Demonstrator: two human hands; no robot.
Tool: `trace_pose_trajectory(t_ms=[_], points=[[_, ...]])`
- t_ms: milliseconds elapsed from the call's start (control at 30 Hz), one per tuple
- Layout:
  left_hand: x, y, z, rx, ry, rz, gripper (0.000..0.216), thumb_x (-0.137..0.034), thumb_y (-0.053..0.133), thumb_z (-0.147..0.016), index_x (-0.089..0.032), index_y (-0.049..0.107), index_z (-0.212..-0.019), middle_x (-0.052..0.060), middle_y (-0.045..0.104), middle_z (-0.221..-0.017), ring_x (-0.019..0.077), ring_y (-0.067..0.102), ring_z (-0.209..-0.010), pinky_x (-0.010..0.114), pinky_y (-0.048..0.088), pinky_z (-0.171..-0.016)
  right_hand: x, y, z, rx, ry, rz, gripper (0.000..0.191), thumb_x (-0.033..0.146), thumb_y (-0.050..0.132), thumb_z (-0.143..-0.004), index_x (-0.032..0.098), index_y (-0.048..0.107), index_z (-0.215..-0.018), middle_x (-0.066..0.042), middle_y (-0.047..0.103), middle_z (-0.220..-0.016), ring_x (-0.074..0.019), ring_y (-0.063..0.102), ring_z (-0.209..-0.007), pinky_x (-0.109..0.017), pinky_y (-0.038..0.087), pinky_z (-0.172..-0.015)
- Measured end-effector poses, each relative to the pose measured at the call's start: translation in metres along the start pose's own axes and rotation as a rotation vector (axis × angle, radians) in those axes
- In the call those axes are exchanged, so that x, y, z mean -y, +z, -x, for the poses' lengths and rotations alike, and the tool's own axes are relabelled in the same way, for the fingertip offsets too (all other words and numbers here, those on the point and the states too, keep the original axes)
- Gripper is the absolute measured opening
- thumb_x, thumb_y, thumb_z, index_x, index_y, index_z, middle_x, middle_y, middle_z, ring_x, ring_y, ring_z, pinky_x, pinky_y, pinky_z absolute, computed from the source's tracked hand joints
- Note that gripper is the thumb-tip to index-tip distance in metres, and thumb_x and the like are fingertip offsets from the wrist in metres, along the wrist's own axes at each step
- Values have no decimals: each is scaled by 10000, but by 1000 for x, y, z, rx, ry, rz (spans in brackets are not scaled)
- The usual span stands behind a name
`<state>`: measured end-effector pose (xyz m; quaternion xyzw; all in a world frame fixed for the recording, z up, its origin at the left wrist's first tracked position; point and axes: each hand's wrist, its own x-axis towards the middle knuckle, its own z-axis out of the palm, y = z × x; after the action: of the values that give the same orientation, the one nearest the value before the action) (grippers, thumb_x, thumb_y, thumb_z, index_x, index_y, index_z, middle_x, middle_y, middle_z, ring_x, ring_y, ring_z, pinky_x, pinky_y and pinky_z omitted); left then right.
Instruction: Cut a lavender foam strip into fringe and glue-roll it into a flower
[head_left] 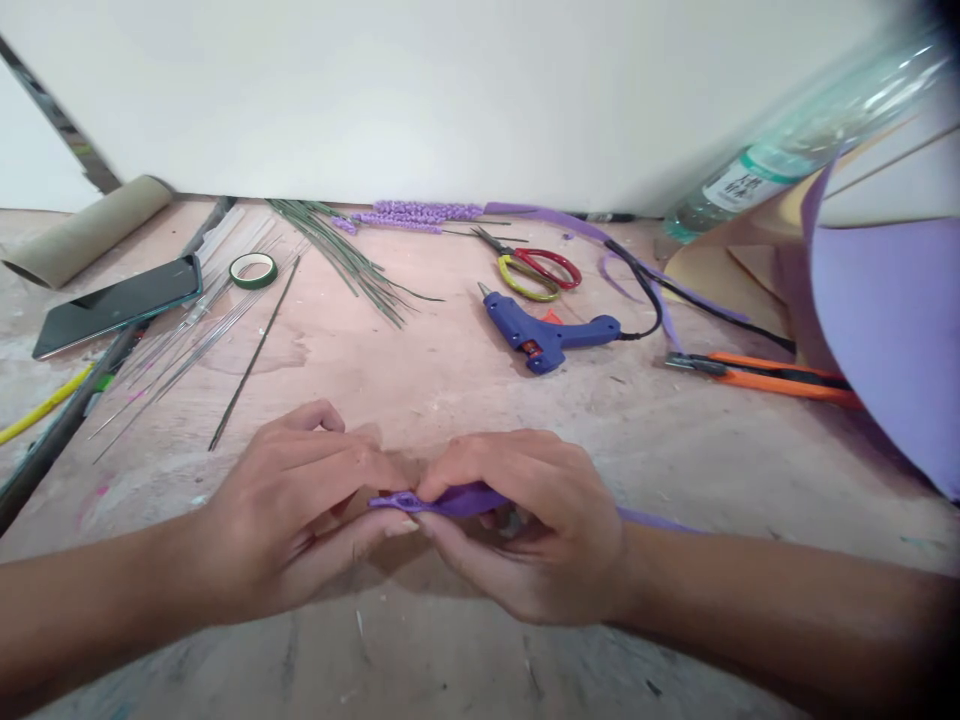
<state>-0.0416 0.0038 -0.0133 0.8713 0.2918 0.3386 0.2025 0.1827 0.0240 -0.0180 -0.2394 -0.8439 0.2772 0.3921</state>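
Note:
Between my two hands, low over the table, is a purple strip [469, 499] of paper-like or foam-like material. My left hand [300, 505] pinches its left end between thumb and fingers, where the strip looks folded or twisted. Right beside it, my right hand [536, 515] grips the strip with thumb and forefinger. The rest of the strip runs under the right palm and comes out beyond the right wrist. A blue glue gun [551, 330] lies past the right hand, and a thin dark green stem [255, 350] past the left.
Scissors [529, 268], purple flower-like spikes [420, 214] and green stems [337, 245] lie at the back. On the left are a tape roll [253, 271], thin wires [195, 340], a phone [120, 305] and a cardboard tube [90, 230]. A cutter [780, 378], purple sheet [892, 340] and bottle [757, 180] are right.

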Motion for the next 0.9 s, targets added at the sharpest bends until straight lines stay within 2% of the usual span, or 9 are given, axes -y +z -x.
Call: trace_pose_trajectory(t_ms=[100, 267, 400, 633, 733, 900], points=[[1, 0, -2, -51, 50, -35, 95, -223, 576, -1050, -155, 638, -1025, 14, 794, -899, 107, 695, -707, 302, 444, -698, -1, 0, -1, -10, 12, 0, 119, 88, 702, -839, 180, 639, -882, 17, 738, -765, -83, 672, -652, -183, 517, -637], [3, -1, -2, -154, 129, -127, 75, -206, 619, -1029, -141, 648, -1055, -13, 779, -770, 87, 656, -570, 279, 482, -640, 1, -1, -1, -26, 37, 6, 132, 93, 717, -825, 184, 642, -885, 18, 741, -752, -83, 672, -627, -180, 525, -609], [1, -3, -1, -140, 115, -172, 103, -220, 585, -1050, -156, 662, -1023, -16, 787, -767, 94, 672, -570, 295, 475, -648, 2, -2, 0, -57, 19, 7, 152, 96, 736, -833, 179, 663, -936, 29, 758, -751, -61, 668, -587, -155, 534, -587], [-3, -9, -3, -58, 125, -232, 202, -225, 520, -1079, -159, 657, -946, -28, 761, -704, 87, 647, -556, 315, 467, -675, 1, -2, 1, -28, -13, -9, 215, 80, 717, -857, 185, 673, -1040, 12, 794, -814, -84, 703, -613, -184, 557, -545], [-4, -8, -2, -42, 126, -241, 187, -229, 531, -1071, -163, 637, -932, -31, 743, -677, 88, 607, -524, 316, 473, -655, 2, -2, 2, -29, -33, 17, 181, 76, 711, -859, 184, 677, -1001, 19, 783, -781, -69, 655, -557, -179, 538, -521], [-3, -5, -3, -96, 141, -269, 255, -234, 571, -1052, -180, 564, -803, -58, 679, -584, 98, 567, -479, 326, 478, -626, 3, -2, 3, -47, -22, 62, 93, 109, 730, -860, 170, 677, -905, 37, 721, -661, -55, 593, -514, -168, 512, -520]])
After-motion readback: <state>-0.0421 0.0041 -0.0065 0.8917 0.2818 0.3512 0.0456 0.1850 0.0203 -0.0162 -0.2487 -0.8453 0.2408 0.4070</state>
